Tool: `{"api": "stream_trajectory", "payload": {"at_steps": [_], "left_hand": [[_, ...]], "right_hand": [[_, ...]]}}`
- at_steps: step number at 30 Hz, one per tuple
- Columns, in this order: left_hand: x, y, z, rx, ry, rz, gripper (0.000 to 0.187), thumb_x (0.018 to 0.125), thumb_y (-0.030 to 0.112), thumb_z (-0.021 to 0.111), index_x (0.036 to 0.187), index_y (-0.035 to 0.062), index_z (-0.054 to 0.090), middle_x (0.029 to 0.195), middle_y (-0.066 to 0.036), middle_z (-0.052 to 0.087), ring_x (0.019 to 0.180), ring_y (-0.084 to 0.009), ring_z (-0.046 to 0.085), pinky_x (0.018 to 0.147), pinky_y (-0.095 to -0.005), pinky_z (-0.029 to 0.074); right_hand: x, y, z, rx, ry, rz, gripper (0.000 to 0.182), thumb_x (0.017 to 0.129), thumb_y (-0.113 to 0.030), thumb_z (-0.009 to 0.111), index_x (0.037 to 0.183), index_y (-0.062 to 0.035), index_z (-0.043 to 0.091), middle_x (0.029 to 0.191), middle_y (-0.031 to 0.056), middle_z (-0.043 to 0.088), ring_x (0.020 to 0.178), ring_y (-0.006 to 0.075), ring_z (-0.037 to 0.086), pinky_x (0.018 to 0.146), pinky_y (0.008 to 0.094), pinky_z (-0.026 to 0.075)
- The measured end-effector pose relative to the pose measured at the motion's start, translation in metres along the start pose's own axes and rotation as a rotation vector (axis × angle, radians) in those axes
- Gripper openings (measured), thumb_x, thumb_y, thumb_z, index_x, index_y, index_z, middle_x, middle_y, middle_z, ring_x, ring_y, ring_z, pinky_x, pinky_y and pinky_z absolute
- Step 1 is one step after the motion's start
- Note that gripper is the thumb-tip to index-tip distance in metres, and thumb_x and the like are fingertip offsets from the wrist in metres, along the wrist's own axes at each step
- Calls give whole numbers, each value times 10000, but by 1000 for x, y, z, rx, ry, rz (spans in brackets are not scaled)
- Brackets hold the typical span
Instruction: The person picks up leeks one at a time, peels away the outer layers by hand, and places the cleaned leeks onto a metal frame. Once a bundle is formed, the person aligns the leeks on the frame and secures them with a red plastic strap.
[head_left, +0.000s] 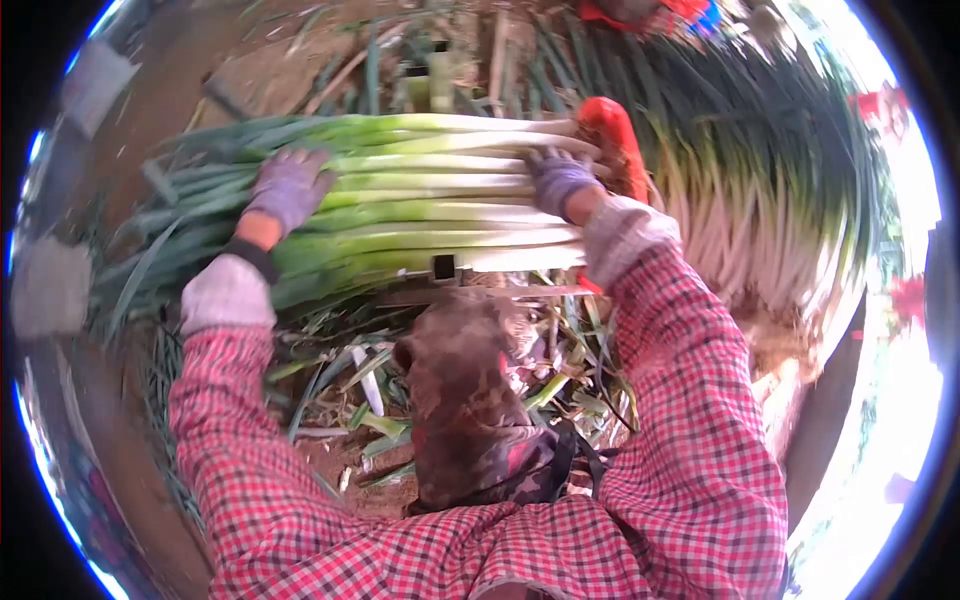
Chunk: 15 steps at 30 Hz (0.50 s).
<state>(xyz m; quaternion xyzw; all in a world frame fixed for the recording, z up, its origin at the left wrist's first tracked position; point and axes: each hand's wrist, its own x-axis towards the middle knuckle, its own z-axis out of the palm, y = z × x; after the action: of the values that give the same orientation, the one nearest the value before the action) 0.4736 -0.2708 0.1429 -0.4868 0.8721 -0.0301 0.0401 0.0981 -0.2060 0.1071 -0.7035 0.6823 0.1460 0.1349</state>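
Note:
A broad layer of leeks (440,185) lies crosswise in front of me, green leaves to the left and white stems to the right. My left hand (288,188), in a purple glove, rests on top of the green part with its fingers stretched out. On the white stems near the root end lies my right hand (562,182), also gloved, its fingers spread over them. A red plastic wrapping (618,145) sits at the root end, just beyond my right hand. The roots are hidden there.
A large heap of leeks (750,170) stands at the right. Dark square-ended posts (443,266) show at the near and far sides of the layer. Leaf scraps (375,400) litter the ground around my camouflage-clad leg (465,400). Something red and blue (660,15) is at the top.

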Motion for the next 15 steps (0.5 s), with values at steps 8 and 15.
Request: {"api": "stream_trajectory", "payload": {"at_steps": [8, 15], "left_hand": [[43, -44, 55, 128, -35, 48, 384, 934, 333, 450, 1276, 164, 497, 1203, -113, 527, 1095, -330, 505, 911, -520, 395], [43, 25, -21, 467, -482, -139, 497, 966, 381, 342, 1434, 214, 337, 1447, -101, 347, 1313, -306, 370, 1069, -590, 235]], "right_hand": [[43, -2, 14, 6, 22, 125, 476, 920, -223, 446, 1396, -218, 412, 1419, 123, 409, 1312, 357, 385, 1028, 661, 242], [-89, 12, -19, 494, 420, -202, 631, 798, -89, 534, 1403, -181, 377, 1380, 118, 437, 1321, 285, 379, 1098, 514, 246]]}}
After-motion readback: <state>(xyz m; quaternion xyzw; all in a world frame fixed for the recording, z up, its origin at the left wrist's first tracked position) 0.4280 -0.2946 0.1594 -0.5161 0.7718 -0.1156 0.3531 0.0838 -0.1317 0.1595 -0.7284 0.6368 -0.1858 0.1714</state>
